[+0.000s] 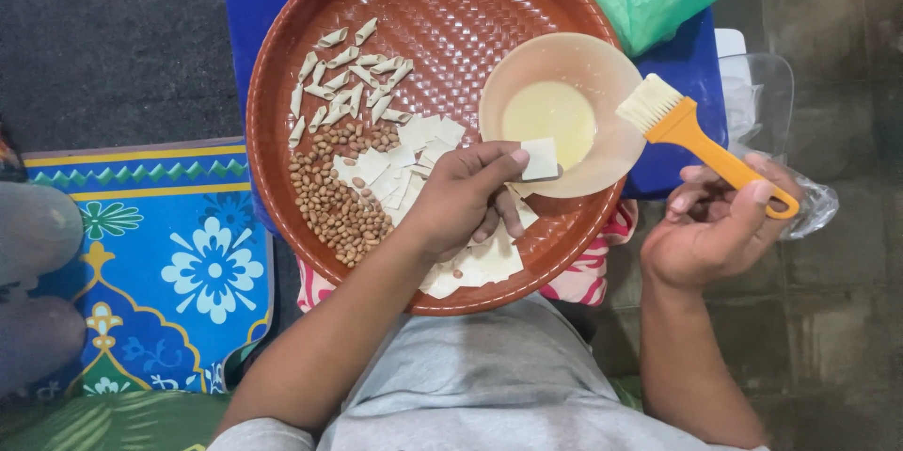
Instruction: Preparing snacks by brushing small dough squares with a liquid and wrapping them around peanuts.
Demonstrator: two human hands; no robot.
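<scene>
While the left hand (466,197) pinches a small dough square (539,158) near the bowl (602,84), right hand (720,221) grips an orange brush (691,131) w/ fingers closed, right of the tray (282,65).

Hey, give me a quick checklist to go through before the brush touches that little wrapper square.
1. Wrapper square gripped: ok, pinched in the left hand over the bowl's rim.
2. Brush gripped: ok, right hand holds the orange handle, bristles up near the bowl.
3. Bowl has liquid: ok, pale yellow pool at its bottom.
4. Bristles loaded: cannot tell.
5. Filling at hand: ok, peanuts heaped on the brown tray.
6. Room for finished pieces: ok, bare tray beside the rolled pieces.
</scene>
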